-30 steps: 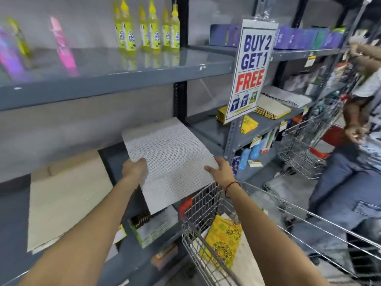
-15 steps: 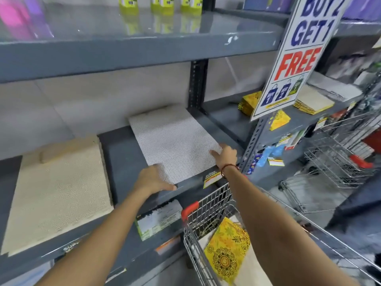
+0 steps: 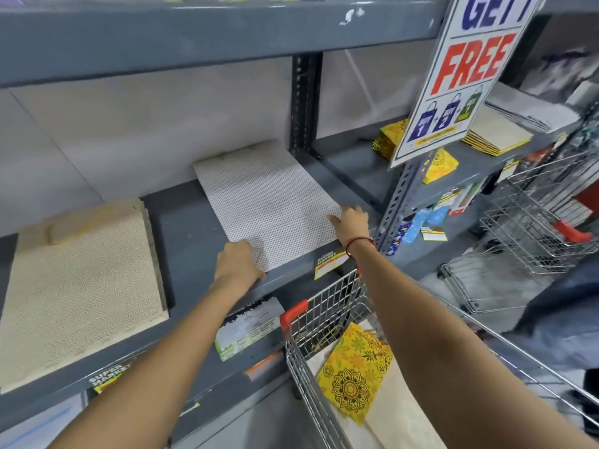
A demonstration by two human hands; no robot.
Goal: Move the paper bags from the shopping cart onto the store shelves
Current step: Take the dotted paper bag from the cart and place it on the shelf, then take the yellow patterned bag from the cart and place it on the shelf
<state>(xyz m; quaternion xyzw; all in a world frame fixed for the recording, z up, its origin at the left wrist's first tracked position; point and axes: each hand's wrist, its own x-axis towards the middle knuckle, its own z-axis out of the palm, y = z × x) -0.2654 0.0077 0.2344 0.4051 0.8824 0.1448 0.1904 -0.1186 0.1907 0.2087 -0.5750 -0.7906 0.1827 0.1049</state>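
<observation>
A white dotted paper bag (image 3: 265, 199) lies flat on the grey middle shelf (image 3: 184, 222). My left hand (image 3: 238, 264) rests on its near left corner at the shelf's front edge. My right hand (image 3: 351, 220) touches its right edge, fingers spread on the paper. Below, the wire shopping cart (image 3: 327, 315) holds a yellow patterned bag (image 3: 355, 374) lying on a cream bag (image 3: 398, 413). A stack of beige patterned bags (image 3: 81, 290) lies at the left of the same shelf.
A "GET FREE" sign (image 3: 463, 72) hangs on the upright at the right. Beyond it, the neighbouring shelf holds yellow bags (image 3: 389, 137) and cream bag stacks (image 3: 499, 134). Another wire cart (image 3: 531, 222) and a person in blue stand at the right.
The dotted bag has gone from held tilted in the air to lying flat on the shelf. Both hands came down with it and now rest on its near edge.
</observation>
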